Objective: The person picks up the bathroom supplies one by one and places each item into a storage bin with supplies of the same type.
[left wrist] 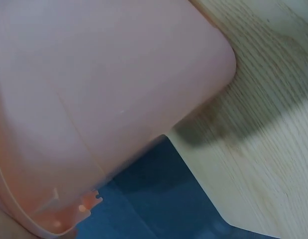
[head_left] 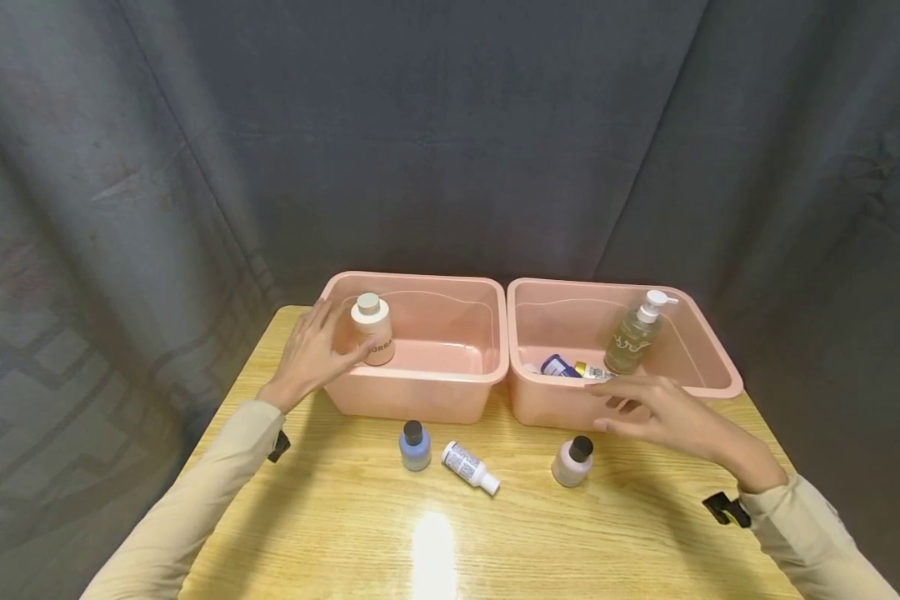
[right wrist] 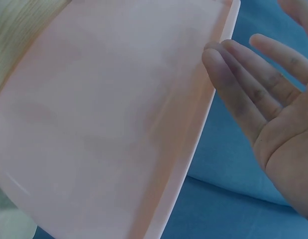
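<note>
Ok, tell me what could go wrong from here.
The left hand holds the white bottle from the side, just over the left bin rim; it could slip or catch the rim. The right hand hangs open near the pink bottle and could tip it. The pump bottle leans in the right bin and may topple.

3 small bottles (head_left: 467, 463) block the table's (head_left: 345, 533) front strip.

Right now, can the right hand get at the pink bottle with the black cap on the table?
Probably yes. The right hand is open, holding nothing, just above and beside the pink bottle, with nothing between them.
</note>
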### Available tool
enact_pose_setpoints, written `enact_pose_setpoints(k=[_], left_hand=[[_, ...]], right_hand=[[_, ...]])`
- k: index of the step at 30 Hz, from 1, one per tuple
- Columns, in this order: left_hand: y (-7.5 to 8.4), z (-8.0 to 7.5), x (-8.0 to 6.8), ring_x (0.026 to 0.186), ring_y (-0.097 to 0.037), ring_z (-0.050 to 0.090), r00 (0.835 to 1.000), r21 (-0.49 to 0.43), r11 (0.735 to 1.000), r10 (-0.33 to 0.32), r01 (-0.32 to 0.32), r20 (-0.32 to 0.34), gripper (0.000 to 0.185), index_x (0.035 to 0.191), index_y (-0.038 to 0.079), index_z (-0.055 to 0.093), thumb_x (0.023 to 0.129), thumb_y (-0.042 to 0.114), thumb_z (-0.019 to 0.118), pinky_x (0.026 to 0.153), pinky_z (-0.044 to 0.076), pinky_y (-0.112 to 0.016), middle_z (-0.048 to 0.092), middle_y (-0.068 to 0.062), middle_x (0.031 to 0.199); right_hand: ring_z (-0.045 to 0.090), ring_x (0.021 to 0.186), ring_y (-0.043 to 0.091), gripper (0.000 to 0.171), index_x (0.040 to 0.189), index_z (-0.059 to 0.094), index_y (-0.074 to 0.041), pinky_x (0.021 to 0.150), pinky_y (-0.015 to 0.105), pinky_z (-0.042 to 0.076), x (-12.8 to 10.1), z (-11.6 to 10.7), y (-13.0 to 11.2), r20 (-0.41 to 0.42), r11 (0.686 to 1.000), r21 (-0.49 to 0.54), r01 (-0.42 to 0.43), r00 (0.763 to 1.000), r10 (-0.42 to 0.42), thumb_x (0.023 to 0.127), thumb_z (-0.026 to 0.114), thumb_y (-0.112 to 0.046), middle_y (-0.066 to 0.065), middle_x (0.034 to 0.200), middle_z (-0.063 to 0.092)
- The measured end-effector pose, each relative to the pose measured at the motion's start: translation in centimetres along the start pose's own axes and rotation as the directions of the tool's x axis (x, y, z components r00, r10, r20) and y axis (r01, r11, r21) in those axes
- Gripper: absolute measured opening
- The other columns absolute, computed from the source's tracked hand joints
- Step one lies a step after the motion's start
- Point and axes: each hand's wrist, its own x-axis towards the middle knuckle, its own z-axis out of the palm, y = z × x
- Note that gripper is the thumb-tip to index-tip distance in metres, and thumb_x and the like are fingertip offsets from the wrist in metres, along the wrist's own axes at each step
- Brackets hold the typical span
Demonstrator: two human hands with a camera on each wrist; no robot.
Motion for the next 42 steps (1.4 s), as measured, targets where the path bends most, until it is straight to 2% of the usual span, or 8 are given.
enact_pose_setpoints(k=[3,8,16,23,27,34,42], left_hand=[[0.0,-0.2,0.0,0.148,-0.041,0.013,0.999,0.002,1.0,-0.016,0.016,0.028,0.092,0.151,0.005,0.036,0.086,0.065,0.061,0.118,0.012,-0.056,0.022,-0.026,0.158],[-0.2,-0.3,-0.1,0.149,-0.04,0.01,0.999,-0.013,1.0,-0.015,0.016,0.051,0.095,0.154,0.006,0.032,0.087,0.067,0.058,0.118,0.01,-0.055,0.018,-0.027,0.159],[-0.4,-0.1,-0.2,0.148,-0.04,0.009,0.997,-0.013,0.999,-0.042,0.043,0.069,0.097,0.156,0.009,0.027,0.087,0.069,0.057,0.118,0.011,-0.057,0.014,-0.027,0.16],[-0.2,0.0,-0.3,0.148,-0.042,0.01,0.995,-0.021,0.997,-0.071,0.073,0.072,0.094,0.157,0.012,0.027,0.087,0.067,0.059,0.116,0.013,-0.06,0.015,-0.027,0.16],[-0.2,0.1,-0.4,0.148,-0.041,0.01,0.995,-0.01,0.998,-0.068,0.069,0.067,0.094,0.158,0.015,0.025,0.087,0.066,0.059,0.117,0.012,-0.058,0.015,-0.028,0.16],[-0.3,0.2,-0.5,0.146,-0.045,0.013,0.998,0.029,0.999,-0.034,0.033,0.052,0.094,0.159,0.018,0.022,0.088,0.07,0.053,0.118,0.012,-0.056,0.018,-0.032,0.157],[-0.4,0.4,-0.5,0.146,-0.046,0.013,0.999,0.047,0.999,-0.025,0.022,0.045,0.092,0.158,0.016,0.022,0.089,0.07,0.051,0.118,0.013,-0.056,0.019,-0.033,0.156]], right_hand=[[0.068,0.086,0.014,0.038,0.122,0.069,-0.007,0.07,0.03,0.058,0.0,0.0,-0.1,0.024,1.0,0.001,-0.026,0.999,0.026,0.09,0.075,-0.026,0.003,0.11,0.071],[0.069,0.088,0.014,0.039,0.121,0.069,-0.005,0.072,0.033,0.058,-0.1,0.1,-0.2,0.043,1.0,0.003,-0.031,0.999,0.031,0.09,0.075,-0.028,0.005,0.113,0.071],[0.069,0.091,0.017,0.042,0.126,0.065,-0.006,0.076,0.033,0.058,-0.3,1.0,0.1,0.084,0.998,0.071,0.003,0.996,-0.009,0.09,0.075,-0.026,0.004,0.112,0.069],[0.07,0.088,0.019,0.039,0.12,0.066,0.0,0.073,0.033,0.059,-0.4,2.1,0.6,0.07,0.995,0.093,0.047,0.996,-0.054,0.089,0.077,-0.02,0.012,0.111,0.069],[0.07,0.089,0.018,0.036,0.116,0.068,0.001,0.074,0.035,0.059,-0.5,2.5,0.6,0.075,0.995,0.096,0.037,0.996,-0.044,0.089,0.077,-0.022,0.013,0.111,0.069],[0.07,0.09,0.019,0.04,0.116,0.068,0.002,0.077,0.035,0.058,-0.7,2.9,0.6,0.122,0.996,0.085,-0.028,0.992,0.018,0.091,0.074,-0.028,0.013,0.111,0.07],[0.071,0.088,0.018,0.04,0.115,0.067,0.005,0.076,0.034,0.059,-0.7,3.8,1.4,0.14,0.995,0.102,-0.005,0.99,-0.01,0.091,0.074,-0.026,0.015,0.109,0.071]])
